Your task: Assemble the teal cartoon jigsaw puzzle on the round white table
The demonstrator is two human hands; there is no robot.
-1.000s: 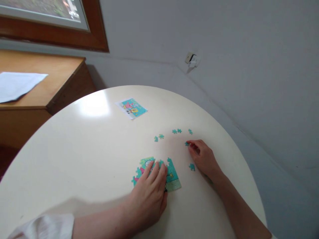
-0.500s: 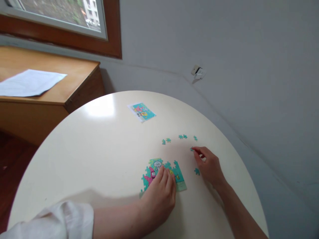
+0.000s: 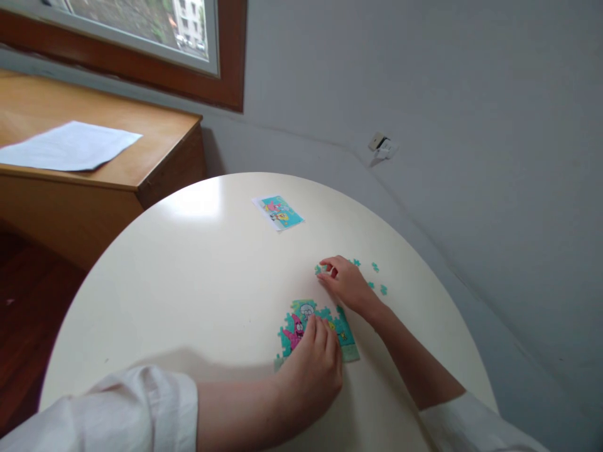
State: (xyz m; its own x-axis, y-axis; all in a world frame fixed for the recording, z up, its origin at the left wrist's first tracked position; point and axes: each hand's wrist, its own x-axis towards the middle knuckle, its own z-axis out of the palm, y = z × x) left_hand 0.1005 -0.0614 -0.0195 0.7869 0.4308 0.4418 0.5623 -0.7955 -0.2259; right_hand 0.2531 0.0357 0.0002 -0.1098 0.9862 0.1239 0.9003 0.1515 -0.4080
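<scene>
round white table | part-built puzzle lying on it, partly covered | left hand curled over puzzle, can't tell if it's gripping | right hand parted around loose pieces, nothing visibly pinched | sideways left-hand nudge could pop tabs apart imo

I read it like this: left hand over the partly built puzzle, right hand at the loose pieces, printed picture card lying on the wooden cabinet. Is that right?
Not quite: the head view shows the printed picture card lying on the round white table. The rest stands: left hand over the partly built puzzle, right hand at the loose pieces.
</scene>
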